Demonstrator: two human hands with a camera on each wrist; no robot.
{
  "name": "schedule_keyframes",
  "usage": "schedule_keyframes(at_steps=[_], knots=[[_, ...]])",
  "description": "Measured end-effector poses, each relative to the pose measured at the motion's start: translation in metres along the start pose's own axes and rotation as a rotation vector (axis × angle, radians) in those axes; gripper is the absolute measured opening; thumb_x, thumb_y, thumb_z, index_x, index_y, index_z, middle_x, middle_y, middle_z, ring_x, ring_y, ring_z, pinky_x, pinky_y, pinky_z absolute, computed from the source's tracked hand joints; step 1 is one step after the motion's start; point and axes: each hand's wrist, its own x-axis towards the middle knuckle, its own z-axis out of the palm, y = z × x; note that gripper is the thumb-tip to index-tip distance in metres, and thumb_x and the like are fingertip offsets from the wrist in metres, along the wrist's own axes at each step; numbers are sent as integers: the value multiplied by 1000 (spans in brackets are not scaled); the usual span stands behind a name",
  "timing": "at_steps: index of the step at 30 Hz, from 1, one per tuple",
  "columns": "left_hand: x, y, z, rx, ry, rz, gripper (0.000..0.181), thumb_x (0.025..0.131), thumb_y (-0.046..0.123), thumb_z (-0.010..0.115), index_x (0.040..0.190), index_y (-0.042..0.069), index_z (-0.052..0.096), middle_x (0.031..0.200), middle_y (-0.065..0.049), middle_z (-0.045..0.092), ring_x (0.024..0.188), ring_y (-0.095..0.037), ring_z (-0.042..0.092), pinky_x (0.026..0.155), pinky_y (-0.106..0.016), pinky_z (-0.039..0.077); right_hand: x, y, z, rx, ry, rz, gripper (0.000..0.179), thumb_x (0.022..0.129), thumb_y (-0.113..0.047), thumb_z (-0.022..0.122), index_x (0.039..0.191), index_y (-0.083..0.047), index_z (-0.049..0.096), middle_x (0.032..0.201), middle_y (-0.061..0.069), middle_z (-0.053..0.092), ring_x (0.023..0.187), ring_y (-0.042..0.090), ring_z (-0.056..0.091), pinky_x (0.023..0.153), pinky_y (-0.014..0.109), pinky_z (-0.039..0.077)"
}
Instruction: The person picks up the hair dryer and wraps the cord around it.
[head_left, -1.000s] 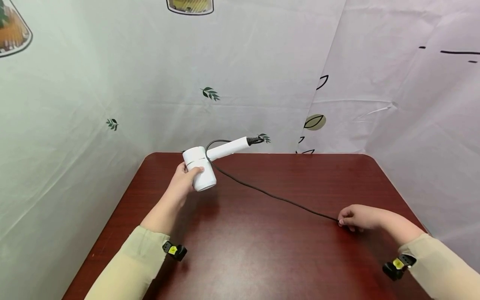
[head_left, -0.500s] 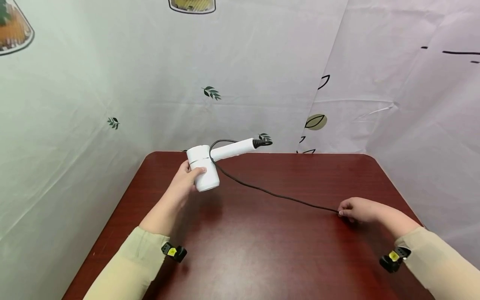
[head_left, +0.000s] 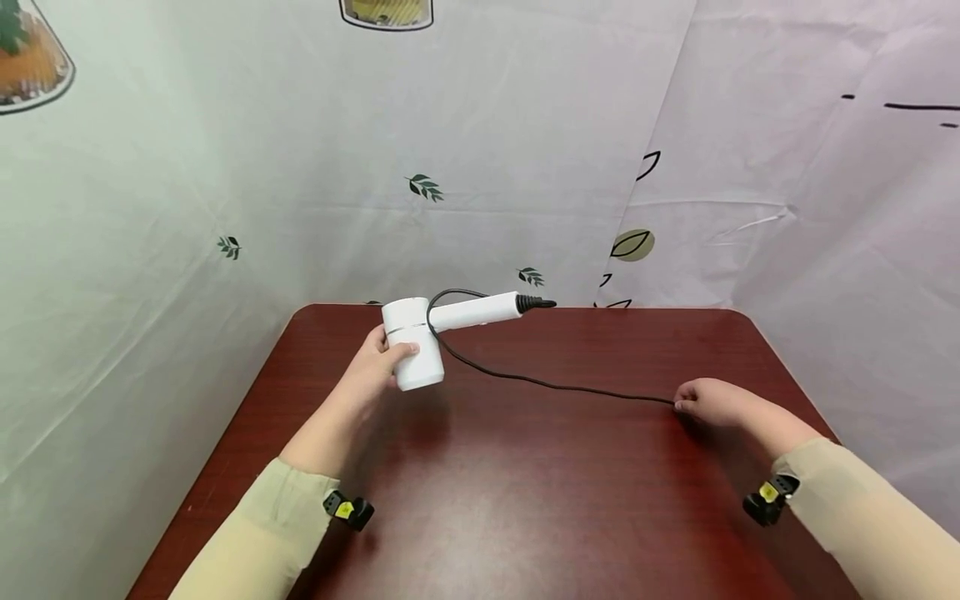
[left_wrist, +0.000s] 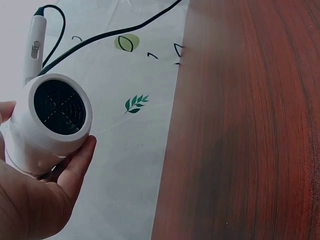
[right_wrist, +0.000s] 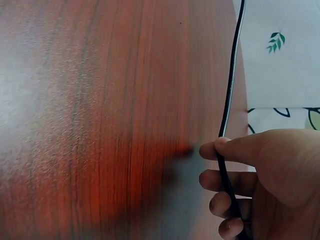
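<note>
My left hand (head_left: 372, 367) grips the barrel of a white hair dryer (head_left: 420, 364) above the far left of the table, its handle pointing right. In the left wrist view the dark round grille (left_wrist: 60, 107) at one end of the barrel faces the camera, and thumb and fingers wrap the body. A black cord (head_left: 555, 386) loops around the dryer where handle meets barrel, then runs across to the right. There my right hand (head_left: 716, 402) pinches it between thumb and forefinger; in the right wrist view the other fingers curl along the cord (right_wrist: 231, 85).
The dark red wooden table (head_left: 525, 500) has rounded far corners. Pale cloth walls (head_left: 487, 150) with leaf prints stand behind it and along both sides. A small black camera is strapped to each sleeve.
My right hand has moved away from me, up the view, drawing the cord more level. The hair dryer has shifted slightly right, and its handle has tipped lower.
</note>
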Motion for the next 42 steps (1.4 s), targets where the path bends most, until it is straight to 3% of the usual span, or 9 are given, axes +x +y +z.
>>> schedule_keyframes(at_steps=[8,21,35,42], knots=[[-1,-3,-1,27,-55,21,68,97,17,57,152,4,20,141,-20,46,111,-27,57,81,-34,52,12,5,-1,-20,14,-1,15,98,-8,55,88,-6,65,65,-4,49,62,14,46,60,32,38],[-4,-5,-5,82,-154,56,71,95,11,58,154,4,18,140,-23,42,116,-34,54,85,-42,52,26,5,-13,-82,58,34,15,98,-10,55,96,-2,68,86,4,63,75,17,52,69,37,45],[-10,-12,-12,183,-222,83,70,94,12,60,153,5,23,139,-23,45,117,-35,53,91,-41,49,41,-5,-38,-133,155,153,28,101,-15,52,113,6,64,107,23,65,91,32,61,77,51,49],[-14,-14,-13,170,-273,78,68,94,11,59,152,5,24,137,-22,47,116,-33,53,89,-40,50,49,-10,-45,-123,162,155,30,101,-16,50,116,7,63,111,24,64,99,37,61,83,54,49]])
